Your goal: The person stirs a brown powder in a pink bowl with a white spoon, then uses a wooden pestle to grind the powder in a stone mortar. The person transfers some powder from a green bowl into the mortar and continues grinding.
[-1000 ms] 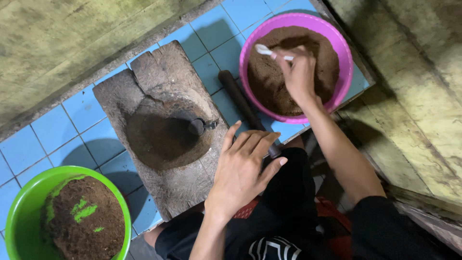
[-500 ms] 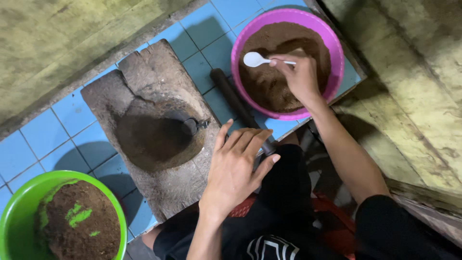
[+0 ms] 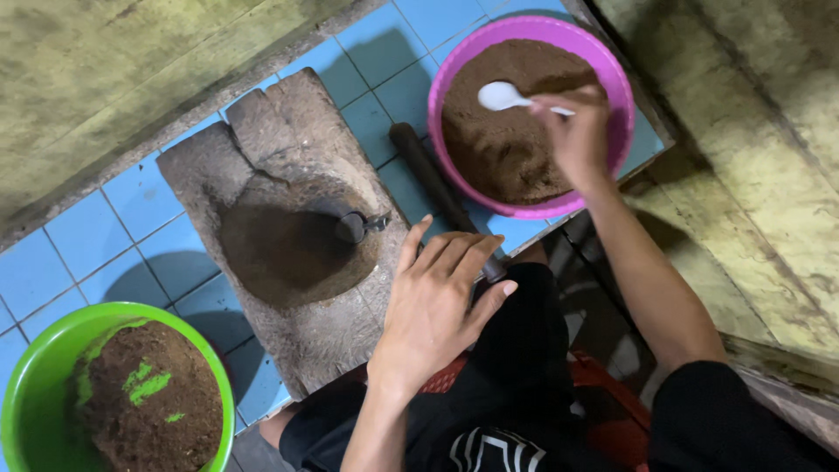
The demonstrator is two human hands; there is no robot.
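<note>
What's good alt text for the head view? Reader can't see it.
Seen from above, a person's right hand holds a white spoon over brown powder in a pink bowl, while the left hand rests flat on a worn stone slab with a dark hollow. A green bowl of darker brown material sits on the blue tiled floor.

I count two hands: my left hand (image 3: 433, 301) and my right hand (image 3: 578, 140). Two plastic bowls, one pink bowl (image 3: 616, 83) and one green bowl (image 3: 35, 385), each filled with brown powder, so two loads of powder. One white spoon (image 3: 502, 96). One wooden block (image 3: 288, 236) with one hollowed pit in it. One small dark metal tool (image 3: 354, 225) lying in that pit. One dark stick (image 3: 441, 197) on the tiles. Blue tiles (image 3: 114, 197) number many, too many cut off at the edges for an exact count.
</note>
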